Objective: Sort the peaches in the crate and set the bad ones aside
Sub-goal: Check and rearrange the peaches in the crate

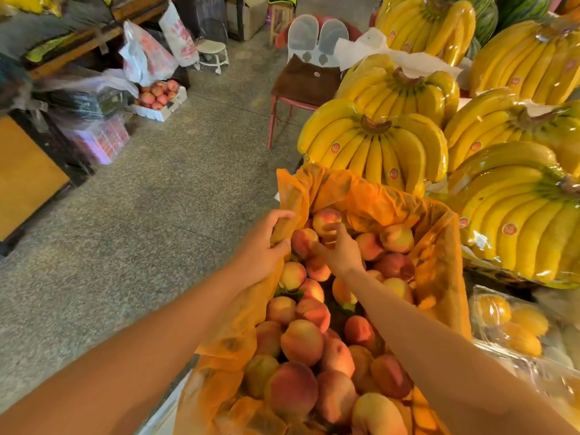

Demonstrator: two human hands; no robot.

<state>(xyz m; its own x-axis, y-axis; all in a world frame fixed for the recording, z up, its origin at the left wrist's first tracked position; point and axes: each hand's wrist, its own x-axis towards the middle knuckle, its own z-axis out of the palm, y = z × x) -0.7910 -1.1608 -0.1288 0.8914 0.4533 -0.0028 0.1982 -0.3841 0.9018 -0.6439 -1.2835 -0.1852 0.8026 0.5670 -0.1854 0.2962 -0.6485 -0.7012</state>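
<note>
A crate lined with orange plastic (370, 199) holds several red-yellow peaches (301, 342). My left hand (260, 249) grips the liner's left edge at the far end of the crate, fingers curled over it. My right hand (340, 249) reaches in beside it, with its fingers closed around a peach (326, 219) at the far end of the pile. Another peach (303, 241) lies between the two hands, touching my right thumb.
Wrapped banana bunches (376, 152) are stacked to the right and behind the crate. Bagged yellow fruit (514, 324) lies at the right. A red chair (307, 86) stands beyond. A white box of peaches (158, 97) sits on the concrete floor at far left.
</note>
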